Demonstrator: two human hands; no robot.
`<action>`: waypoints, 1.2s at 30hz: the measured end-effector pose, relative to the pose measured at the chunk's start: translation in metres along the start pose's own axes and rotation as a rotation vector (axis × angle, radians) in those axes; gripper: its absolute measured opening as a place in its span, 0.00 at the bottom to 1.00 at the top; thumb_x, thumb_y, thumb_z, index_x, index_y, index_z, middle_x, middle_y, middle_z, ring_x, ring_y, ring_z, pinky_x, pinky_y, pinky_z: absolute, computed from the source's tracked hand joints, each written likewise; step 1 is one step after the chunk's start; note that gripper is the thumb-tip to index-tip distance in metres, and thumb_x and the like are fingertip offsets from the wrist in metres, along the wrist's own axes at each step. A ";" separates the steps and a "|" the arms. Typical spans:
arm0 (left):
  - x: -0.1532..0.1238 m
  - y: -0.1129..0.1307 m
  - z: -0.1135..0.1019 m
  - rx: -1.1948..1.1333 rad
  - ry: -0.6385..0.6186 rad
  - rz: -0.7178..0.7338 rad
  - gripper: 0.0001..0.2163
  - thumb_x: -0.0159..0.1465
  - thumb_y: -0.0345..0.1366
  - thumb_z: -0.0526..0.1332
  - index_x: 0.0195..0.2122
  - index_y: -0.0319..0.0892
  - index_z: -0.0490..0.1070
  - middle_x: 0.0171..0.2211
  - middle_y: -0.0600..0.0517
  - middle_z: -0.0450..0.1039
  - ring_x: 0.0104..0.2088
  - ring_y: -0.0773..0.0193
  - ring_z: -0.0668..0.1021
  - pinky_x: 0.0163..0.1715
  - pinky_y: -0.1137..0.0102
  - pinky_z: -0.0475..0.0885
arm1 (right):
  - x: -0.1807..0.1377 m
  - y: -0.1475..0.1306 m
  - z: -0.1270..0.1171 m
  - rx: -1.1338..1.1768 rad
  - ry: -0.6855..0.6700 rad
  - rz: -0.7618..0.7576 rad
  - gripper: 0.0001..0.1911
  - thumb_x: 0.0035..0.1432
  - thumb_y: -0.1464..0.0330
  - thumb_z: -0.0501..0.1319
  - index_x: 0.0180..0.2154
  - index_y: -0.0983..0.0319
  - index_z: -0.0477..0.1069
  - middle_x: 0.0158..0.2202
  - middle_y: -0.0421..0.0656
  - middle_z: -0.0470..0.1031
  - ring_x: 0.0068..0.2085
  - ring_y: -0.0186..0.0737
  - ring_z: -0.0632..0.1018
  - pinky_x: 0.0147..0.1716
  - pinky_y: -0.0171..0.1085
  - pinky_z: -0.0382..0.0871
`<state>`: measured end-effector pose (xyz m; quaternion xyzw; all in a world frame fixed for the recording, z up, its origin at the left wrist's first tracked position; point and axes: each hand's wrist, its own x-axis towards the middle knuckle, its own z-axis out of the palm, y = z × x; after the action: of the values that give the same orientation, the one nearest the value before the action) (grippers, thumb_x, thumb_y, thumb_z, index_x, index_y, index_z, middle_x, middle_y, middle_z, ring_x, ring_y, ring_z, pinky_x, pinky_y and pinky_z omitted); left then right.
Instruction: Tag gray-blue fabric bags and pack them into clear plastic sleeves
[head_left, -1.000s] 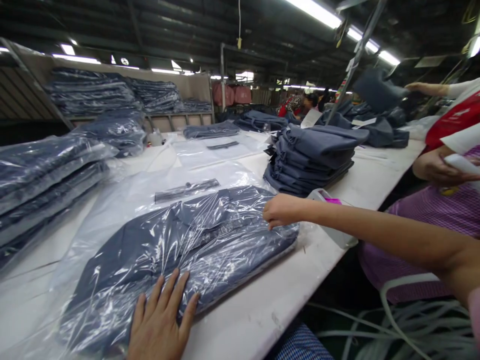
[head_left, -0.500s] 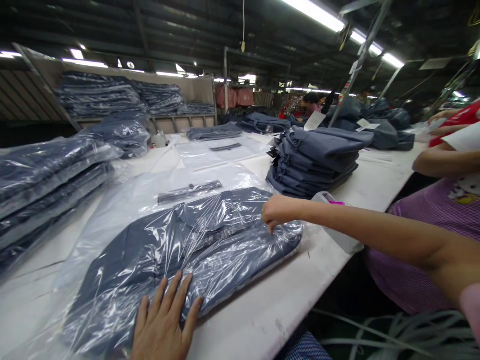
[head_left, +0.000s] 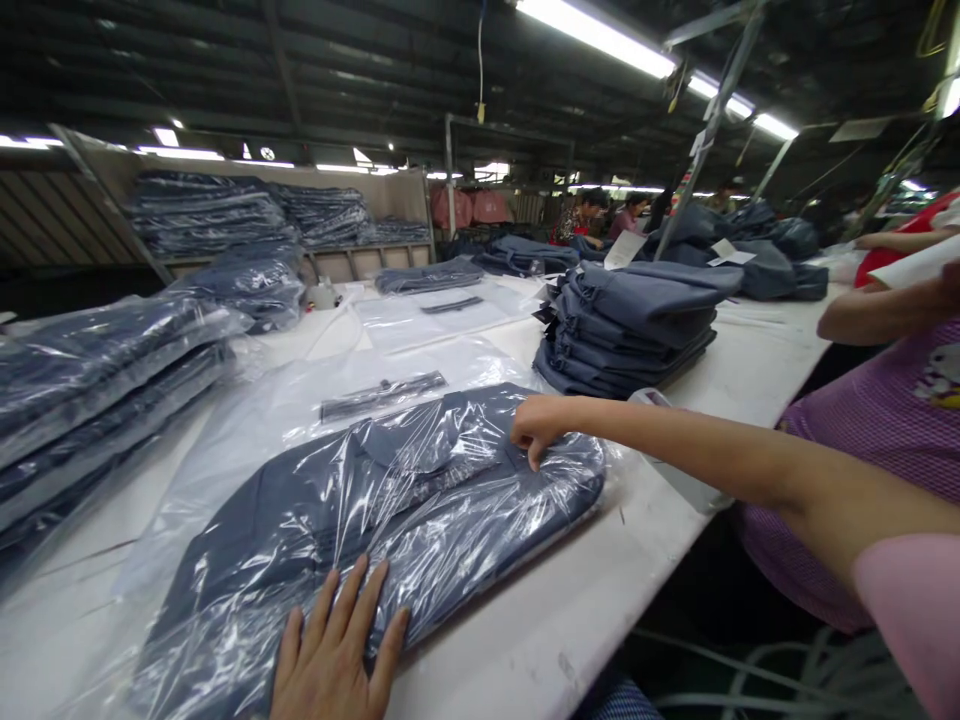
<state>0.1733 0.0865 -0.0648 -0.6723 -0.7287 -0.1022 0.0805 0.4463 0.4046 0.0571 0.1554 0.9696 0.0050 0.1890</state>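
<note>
A blue-grey fabric bag (head_left: 277, 500) lies flat on the table inside a clear plastic bag (head_left: 480, 530), which is creased and shiny. My left hand (head_left: 337, 640) rests on its near edge, fingers spread over the film. Over the far right end, my right hand (head_left: 540, 425) is closed with curled fingers, pinching the plastic, and creases run out around it. Behind lies a flat, clear plastic bag (head_left: 469, 350) with a dark printed strip (head_left: 382, 395). To the right, folded blue-grey bags with paper tags form a stack (head_left: 630, 320).
Plastic-wrapped bags (head_left: 105, 370) are piled at the left of the white table (head_left: 547, 600). More wrapped piles (head_left: 210, 215) stand at the back. A co-worker in a purple checked garment (head_left: 847, 470) is at the right, beside a translucent bin (head_left: 682, 480). A metal post (head_left: 709, 130) rises behind the stack.
My right hand has shifted slightly left, still closed over the plastic. My left hand stays spread in about the same place. The view has tilted a little.
</note>
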 end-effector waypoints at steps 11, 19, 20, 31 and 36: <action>0.001 0.001 -0.004 0.001 -0.004 0.002 0.27 0.66 0.49 0.49 0.65 0.48 0.58 0.67 0.51 0.57 0.67 0.47 0.58 0.64 0.45 0.51 | -0.031 0.015 0.020 0.157 0.485 0.388 0.10 0.63 0.62 0.61 0.39 0.62 0.76 0.39 0.45 0.79 0.39 0.40 0.76 0.35 0.33 0.62; 0.006 0.021 -0.024 -0.041 -0.004 -0.098 0.24 0.68 0.49 0.49 0.63 0.48 0.62 0.65 0.50 0.61 0.66 0.48 0.60 0.64 0.46 0.52 | -0.059 -0.091 0.084 0.263 0.553 0.147 0.35 0.65 0.48 0.53 0.67 0.56 0.55 0.67 0.45 0.58 0.67 0.50 0.59 0.65 0.51 0.49; 0.006 0.023 -0.027 -0.049 -0.023 -0.109 0.24 0.68 0.50 0.49 0.63 0.49 0.61 0.65 0.51 0.60 0.66 0.48 0.60 0.65 0.46 0.52 | -0.058 -0.093 0.093 0.277 0.534 0.171 0.35 0.65 0.48 0.52 0.67 0.56 0.53 0.67 0.45 0.56 0.67 0.51 0.57 0.66 0.53 0.48; 0.012 -0.039 -0.061 -0.041 -0.038 -0.139 0.17 0.69 0.36 0.50 0.58 0.48 0.66 0.63 0.48 0.65 0.64 0.51 0.64 0.63 0.43 0.51 | -0.041 -0.080 0.124 0.288 0.568 0.262 0.36 0.64 0.45 0.49 0.68 0.50 0.48 0.69 0.38 0.52 0.68 0.50 0.54 0.67 0.53 0.46; 0.019 -0.070 -0.064 -0.115 0.006 -0.152 0.18 0.66 0.40 0.58 0.56 0.46 0.69 0.51 0.46 0.75 0.53 0.52 0.74 0.55 0.55 0.65 | -0.038 -0.079 0.130 0.284 0.571 0.274 0.37 0.63 0.45 0.50 0.68 0.51 0.50 0.68 0.40 0.53 0.68 0.50 0.55 0.67 0.52 0.46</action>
<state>0.1011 0.0832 -0.0007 -0.6184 -0.7702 -0.1518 0.0358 0.5037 0.3120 -0.0547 0.3012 0.9445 -0.0613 -0.1158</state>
